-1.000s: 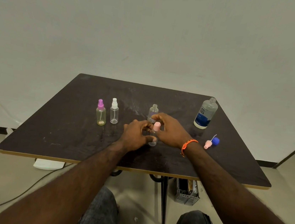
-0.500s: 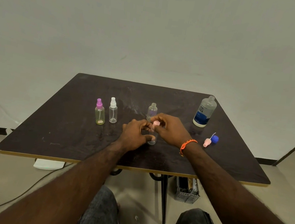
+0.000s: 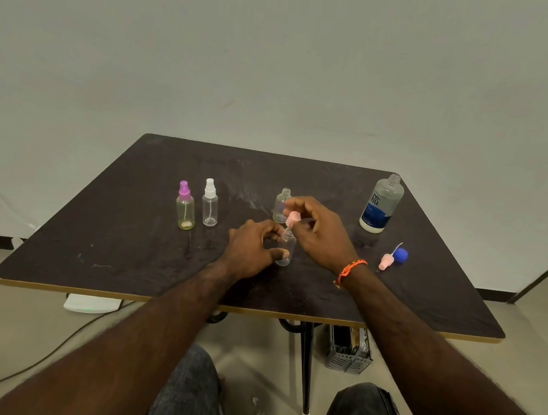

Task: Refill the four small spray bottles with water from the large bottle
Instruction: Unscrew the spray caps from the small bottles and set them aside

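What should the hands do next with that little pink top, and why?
Probably set the pink spray top down on the table, near the other pink top and blue cap. The right hand pinches it just above the small clear bottle, which the left hand holds upright. The neck looks open, so pouring from the uncapped large bottle could follow.

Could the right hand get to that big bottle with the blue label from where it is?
Probably yes. The big bottle stands uncapped, with bare table between it and the right hand. But that hand pinches a pink spray top, so it must put that down first.
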Demonstrator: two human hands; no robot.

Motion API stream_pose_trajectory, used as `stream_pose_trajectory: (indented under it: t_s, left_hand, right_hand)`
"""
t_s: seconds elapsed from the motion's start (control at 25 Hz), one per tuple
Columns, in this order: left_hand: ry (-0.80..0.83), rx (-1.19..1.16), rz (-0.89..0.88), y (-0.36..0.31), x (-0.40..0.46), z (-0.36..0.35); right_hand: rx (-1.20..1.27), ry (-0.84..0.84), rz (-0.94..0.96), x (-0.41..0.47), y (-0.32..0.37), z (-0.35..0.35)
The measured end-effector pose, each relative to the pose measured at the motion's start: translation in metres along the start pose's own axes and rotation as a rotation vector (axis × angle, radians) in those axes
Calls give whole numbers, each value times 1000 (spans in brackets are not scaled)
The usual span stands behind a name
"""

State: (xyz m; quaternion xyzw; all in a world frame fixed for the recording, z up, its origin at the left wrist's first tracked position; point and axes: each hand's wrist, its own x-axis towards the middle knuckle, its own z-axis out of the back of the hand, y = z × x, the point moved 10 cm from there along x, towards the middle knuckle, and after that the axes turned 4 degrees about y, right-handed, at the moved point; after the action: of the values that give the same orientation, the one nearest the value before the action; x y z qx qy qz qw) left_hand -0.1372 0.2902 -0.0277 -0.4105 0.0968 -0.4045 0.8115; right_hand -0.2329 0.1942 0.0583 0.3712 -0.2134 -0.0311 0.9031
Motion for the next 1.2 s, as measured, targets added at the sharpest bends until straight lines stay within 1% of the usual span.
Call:
stream_pose_trajectory:
  t_s: [0.08, 0.2, 0.32, 0.44, 0.52, 0.68, 0.8, 0.84, 0.92, 1.0, 1.04, 1.12, 1.2]
  left_hand:
    - [-27, -3, 2, -1, 0, 2]
    - [-38, -16, 13, -2, 1, 1]
    - [-43, -32, 14, -1, 2, 0]
    - [-40, -25, 22, 2, 2, -1]
    - [-37, -25, 24, 3, 3, -3]
    - [-30, -41, 24, 6, 4, -6]
    - [-45, -26, 23, 8, 4, -6]
    - [-50, -15, 29, 7, 4, -5]
    - [-65, 36, 40, 4, 5, -3]
    - [-73, 81, 65, 2, 8, 0]
    - [-77, 103, 78, 0, 9, 2]
    - [-95, 153, 100, -3, 12, 6]
    - [-141, 191, 119, -3, 13, 13]
  right_hand:
    - [-44, -116, -51, -1, -9, 20]
    - [-275, -190, -268, -10, -57, 41]
    - [-478, -182, -486, -28, -105, 57]
    - [-842, -145, -609, -38, -129, 74]
    - [-905, -154, -651, -44, -140, 79]
    - [-885, -171, -632, -48, -148, 76]
    - [-817, -186, -635, -51, -140, 76]
    - [-787, -220, -596, -52, -132, 75]
    - [-722, -277, -429, -50, -104, 67]
    - [-671, -222, -271, -43, -78, 44]
    - [-633, -179, -230, -39, -68, 31]
    - [-474, -128, -248, -29, -59, 9]
    - [-265, -95, -352, -19, -66, -11]
